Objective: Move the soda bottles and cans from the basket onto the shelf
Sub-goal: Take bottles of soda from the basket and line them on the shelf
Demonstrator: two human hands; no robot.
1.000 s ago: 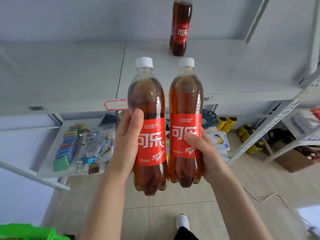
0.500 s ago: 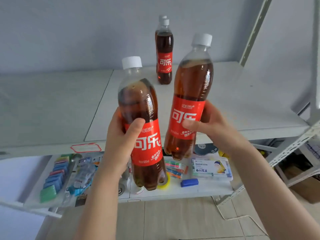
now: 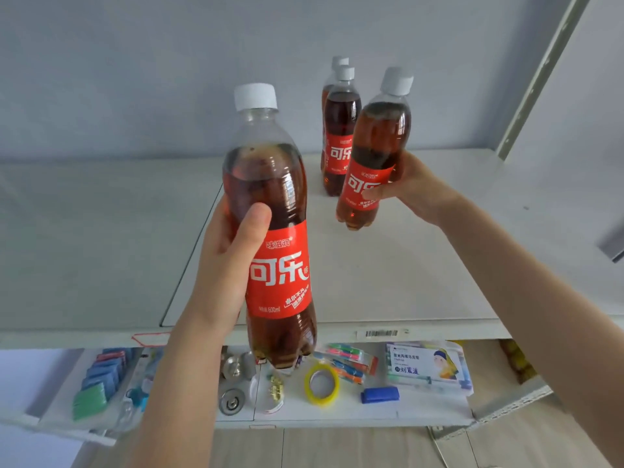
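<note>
My left hand [image 3: 224,265] grips a cola bottle [image 3: 270,211] with a red label and white cap, held upright in front of the white shelf's [image 3: 405,275] front edge. My right hand [image 3: 413,187] holds a second cola bottle [image 3: 374,153], tilted slightly and low over the shelf top, its base just above the surface or touching it. Two more cola bottles [image 3: 339,130] stand upright one behind the other at the back of the shelf, right behind the bottle in my right hand. The basket is out of view.
A grey wall rises behind the shelf, and a slanted metal upright [image 3: 540,72] stands at the right. The lower shelf [image 3: 422,410] holds small goods: a yellow tape roll [image 3: 321,383], a blue block [image 3: 380,394], a labelled box [image 3: 425,364], stacked blue packets [image 3: 101,376]. Tiled floor lies below.
My right hand has carried its bottle forward and down over the shelf, up to the two standing bottles. My left hand has raised its bottle a little toward the shelf edge.
</note>
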